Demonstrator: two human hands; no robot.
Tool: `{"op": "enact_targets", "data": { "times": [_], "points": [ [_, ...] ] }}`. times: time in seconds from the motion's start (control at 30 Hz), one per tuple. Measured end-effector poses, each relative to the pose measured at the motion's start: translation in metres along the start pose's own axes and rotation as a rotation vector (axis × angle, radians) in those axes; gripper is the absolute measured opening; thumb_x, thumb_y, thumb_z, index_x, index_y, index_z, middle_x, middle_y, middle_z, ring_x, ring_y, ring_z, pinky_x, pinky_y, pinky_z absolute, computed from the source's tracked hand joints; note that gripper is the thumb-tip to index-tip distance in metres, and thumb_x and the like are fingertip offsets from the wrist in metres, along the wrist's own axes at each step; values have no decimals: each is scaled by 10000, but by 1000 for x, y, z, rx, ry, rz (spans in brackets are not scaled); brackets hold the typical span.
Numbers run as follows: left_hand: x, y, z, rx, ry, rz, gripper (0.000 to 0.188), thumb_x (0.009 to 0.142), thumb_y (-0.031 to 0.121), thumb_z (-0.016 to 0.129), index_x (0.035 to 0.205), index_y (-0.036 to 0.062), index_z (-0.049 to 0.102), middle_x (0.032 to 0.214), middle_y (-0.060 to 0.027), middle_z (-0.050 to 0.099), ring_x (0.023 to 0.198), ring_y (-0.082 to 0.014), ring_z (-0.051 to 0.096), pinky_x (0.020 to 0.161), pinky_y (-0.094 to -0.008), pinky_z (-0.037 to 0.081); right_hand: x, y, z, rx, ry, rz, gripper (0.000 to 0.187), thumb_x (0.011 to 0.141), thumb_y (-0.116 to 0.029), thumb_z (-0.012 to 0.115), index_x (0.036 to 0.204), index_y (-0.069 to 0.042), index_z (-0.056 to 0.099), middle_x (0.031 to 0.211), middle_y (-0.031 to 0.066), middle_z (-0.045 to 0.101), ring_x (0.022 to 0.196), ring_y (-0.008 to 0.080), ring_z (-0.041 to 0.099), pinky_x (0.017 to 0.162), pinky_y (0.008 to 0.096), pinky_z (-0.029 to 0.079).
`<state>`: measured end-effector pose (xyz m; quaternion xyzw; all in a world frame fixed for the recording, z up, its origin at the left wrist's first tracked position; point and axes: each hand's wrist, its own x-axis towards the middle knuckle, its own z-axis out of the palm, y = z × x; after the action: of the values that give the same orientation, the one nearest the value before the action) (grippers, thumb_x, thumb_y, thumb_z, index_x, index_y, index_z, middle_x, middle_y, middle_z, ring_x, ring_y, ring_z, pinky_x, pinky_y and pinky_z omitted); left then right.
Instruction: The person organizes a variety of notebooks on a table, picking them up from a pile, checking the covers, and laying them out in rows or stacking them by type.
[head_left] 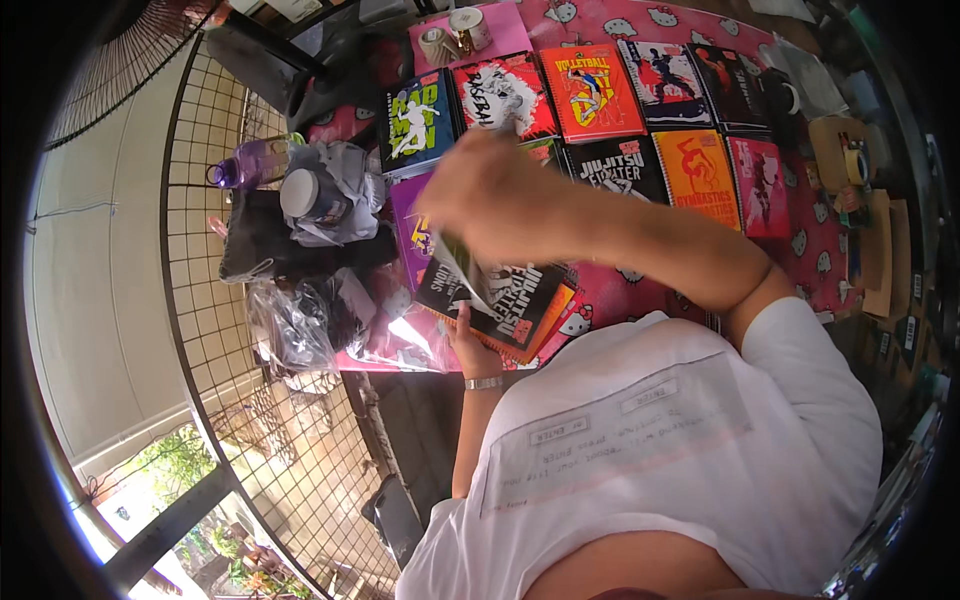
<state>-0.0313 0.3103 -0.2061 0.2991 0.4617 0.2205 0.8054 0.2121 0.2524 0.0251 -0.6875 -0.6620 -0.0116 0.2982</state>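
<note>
Your left hand steadies the black notebook by its near edge, fingers closed on it. Your right hand (blurred) pinches a thin sheet above the stack. Bags crowd at 9 o'clock; rows of notebooks fill the worktop toward 12, leaving little room.

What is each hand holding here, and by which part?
Left hand grips the stack of notebooks at its near lower edge. Right hand is motion-blurred above the stack, pinching a thin sheet or sleeve by its top end; exact grip unclear.
</note>
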Motion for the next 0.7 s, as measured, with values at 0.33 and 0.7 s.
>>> {"op": "enact_targets", "data": {
  "times": [0.33,0.7],
  "points": [
    [-20,25,2,-305,-177,-179,705,911,580,505,1382,59,450,1298,-96,565,1038,-245,605,906,-427,504,11,73,174,201,-155,478,385,796,-313,683,1068,-45,624,1066,127,597,999,277,578,832,401,480],
    [-15,3,-12,-101,-190,-151,500,921,399,575,1294,75,502,1178,-82,613,1079,-247,590,897,-426,487,9,92,174,522,262,476,377,773,7,689,1032,-46,420,911,170,622,842,370,651,715,446,501]
  ]
}}
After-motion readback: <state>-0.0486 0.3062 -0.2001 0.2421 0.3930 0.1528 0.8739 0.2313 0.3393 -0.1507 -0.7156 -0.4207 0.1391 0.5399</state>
